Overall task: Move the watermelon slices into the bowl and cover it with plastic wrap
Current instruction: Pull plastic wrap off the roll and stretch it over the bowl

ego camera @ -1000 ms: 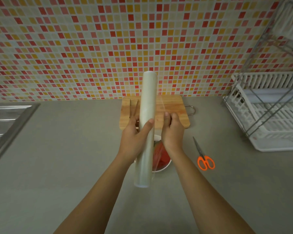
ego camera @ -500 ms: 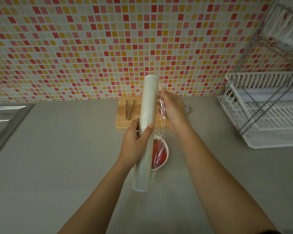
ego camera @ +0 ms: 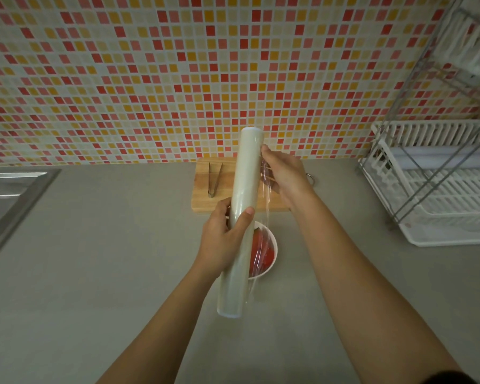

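The mosaic-tiled wall [ego camera: 150, 79] in red, orange and cream was seen across the whole back, with the grey countertop [ego camera: 94, 273] spread out below it. A white dish rack [ego camera: 441, 203] with a wire frame was parked at the far right, and a steel sink [ego camera: 6, 195] was caught at the far left. Pretty much dead centre, a long roll of plastic wrap [ego camera: 241, 217] was held up off the counter, slightly tilted, far end pointed at the wall. A wooden cutting board [ego camera: 203, 195] was laid against the wall behind it. The roll was gripped round its middle by the left hand [ego camera: 222, 242], thumb laid across the front. A loose sheet of clear film [ego camera: 265, 206] was pinched by the right hand [ego camera: 286, 178] just beside the roll's upper end and stretched down its right side. The white bowl [ego camera: 273, 245] was set just in front of the board, half hidden under the roll, and the red watermelon slices [ego camera: 263, 253] were seen inside it through the film. Metal tongs [ego camera: 214, 180] were left on the board's left part.
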`<state>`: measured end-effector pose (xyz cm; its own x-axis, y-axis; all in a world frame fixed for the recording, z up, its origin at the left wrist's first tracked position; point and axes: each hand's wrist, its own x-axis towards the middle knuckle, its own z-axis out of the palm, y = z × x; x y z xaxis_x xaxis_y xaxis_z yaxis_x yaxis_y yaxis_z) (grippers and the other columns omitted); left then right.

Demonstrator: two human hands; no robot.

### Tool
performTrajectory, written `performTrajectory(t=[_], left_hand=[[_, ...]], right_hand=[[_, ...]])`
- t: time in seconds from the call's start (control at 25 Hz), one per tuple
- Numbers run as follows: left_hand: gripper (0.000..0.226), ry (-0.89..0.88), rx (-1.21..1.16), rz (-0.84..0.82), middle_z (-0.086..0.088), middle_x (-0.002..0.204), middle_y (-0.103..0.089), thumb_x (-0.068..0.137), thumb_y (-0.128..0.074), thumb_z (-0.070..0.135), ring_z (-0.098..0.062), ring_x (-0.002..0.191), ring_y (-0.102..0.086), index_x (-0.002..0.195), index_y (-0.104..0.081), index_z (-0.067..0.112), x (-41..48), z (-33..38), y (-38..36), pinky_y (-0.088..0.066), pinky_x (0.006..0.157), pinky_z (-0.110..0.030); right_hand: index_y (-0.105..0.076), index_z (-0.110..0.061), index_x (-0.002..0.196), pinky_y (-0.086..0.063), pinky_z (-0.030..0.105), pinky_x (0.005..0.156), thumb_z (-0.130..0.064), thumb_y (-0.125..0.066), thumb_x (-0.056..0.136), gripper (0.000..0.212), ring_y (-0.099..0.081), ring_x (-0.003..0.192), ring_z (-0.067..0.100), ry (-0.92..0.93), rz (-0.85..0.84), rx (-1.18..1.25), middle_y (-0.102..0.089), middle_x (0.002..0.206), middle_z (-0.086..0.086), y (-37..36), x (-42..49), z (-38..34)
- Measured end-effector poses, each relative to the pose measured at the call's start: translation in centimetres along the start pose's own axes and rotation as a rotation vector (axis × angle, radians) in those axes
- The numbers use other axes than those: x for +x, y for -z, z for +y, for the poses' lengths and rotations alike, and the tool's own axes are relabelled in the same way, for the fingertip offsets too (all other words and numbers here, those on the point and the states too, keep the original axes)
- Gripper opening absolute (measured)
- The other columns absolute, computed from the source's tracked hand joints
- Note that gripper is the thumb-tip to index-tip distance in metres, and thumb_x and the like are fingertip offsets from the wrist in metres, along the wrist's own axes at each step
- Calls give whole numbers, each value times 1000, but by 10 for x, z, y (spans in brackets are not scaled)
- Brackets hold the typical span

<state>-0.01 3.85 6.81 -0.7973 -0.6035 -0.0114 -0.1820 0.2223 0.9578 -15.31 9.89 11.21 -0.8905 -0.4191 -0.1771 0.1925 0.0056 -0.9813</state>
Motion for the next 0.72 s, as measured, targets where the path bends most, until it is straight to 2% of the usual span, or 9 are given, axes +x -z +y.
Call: performTrajectory(t=[0.08,0.16,0.32,0.48,0.52,0.64,0.72], left_hand=[[41,-7,-1,4,22,96,-57,88,-58,48,0,86,-60,124,-48,31,1,0,-1,-47,63,-15],[41,-14,8,5,24,96,-56,88,-58,47,0,85,-60,124,-47,31,1,0,-3,-46,59,-11],[41,-33,-4,3,22,96,-58,88,-58,46,8,83,-60,124,-49,30,1,1,-6,-47,56,-6],[42,-53,16,-20,22,95,-59,89,-57,45,17,81,-57,126,-51,26,3,4,-10,-46,58,-4],[42,-64,26,-16,22,95,-59,89,-57,45,19,81,-56,126,-51,26,2,5,-12,-45,59,-3],[42,-103,54,12,22,94,-60,89,-58,44,15,82,-58,125,-53,24,3,6,-14,-45,61,-3],[43,-126,70,19,23,94,-60,89,-59,44,13,81,-59,126,-53,24,5,7,-13,-44,62,-3]], right_hand=[[-69,-23,79,-56,23,60,-36,-69,81,13,-65,64,4,70,73,34,-69,71,-8,2,0,-2],[-69,-20,79,-52,20,57,-30,-69,81,10,-61,58,1,159,106,11,-67,66,-9,4,-1,-3],[-65,-25,80,-57,30,71,-31,-63,86,9,-62,73,6,246,222,-76,-66,79,-6,2,-6,-4],[-64,-18,90,-57,35,78,-27,-56,92,12,-61,76,8,264,325,-38,-62,80,-8,-2,-6,-2],[-64,-17,92,-55,32,79,-26,-55,93,13,-61,79,8,282,350,-42,-62,81,-9,-3,-7,-1],[-62,-19,90,-49,12,71,-28,-53,93,13,-59,78,4,357,399,-115,-65,85,-8,-1,-8,-1],[-62,-15,96,-52,19,72,-40,-52,92,27,-63,83,10,295,327,-110,-67,92,-1,5,-5,-1]])
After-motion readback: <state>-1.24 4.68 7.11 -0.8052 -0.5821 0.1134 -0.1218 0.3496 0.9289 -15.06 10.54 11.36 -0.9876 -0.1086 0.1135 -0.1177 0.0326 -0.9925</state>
